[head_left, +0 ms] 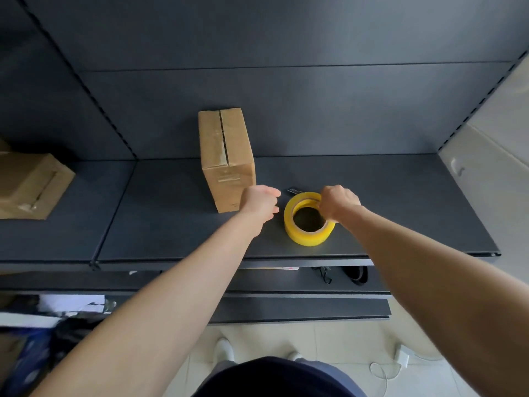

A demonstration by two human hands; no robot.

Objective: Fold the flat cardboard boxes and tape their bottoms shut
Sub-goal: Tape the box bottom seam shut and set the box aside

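**Tape pinched at the roll, box unheld**

The box (226,156) is stood on end on the shelf (171,219) with a dark seam running along its upper face, and the yellow roll (309,239) is laid flat near it on the right. The grip of the right hand (339,202) is closed in a pinch on the roll's far rim (whether the loose tape end is caught cannot be told). The left hand (262,203) is held with fingers relaxed and nothing in its grip, by the box's lower corner. If the end is pulled while the roll is unsteadied, the roll is likely to be dragged along and the tape folded onto itself. So thin a pinch may also be lost on lifting. The tall, narrow box could be tipped by a knock from the left hand.
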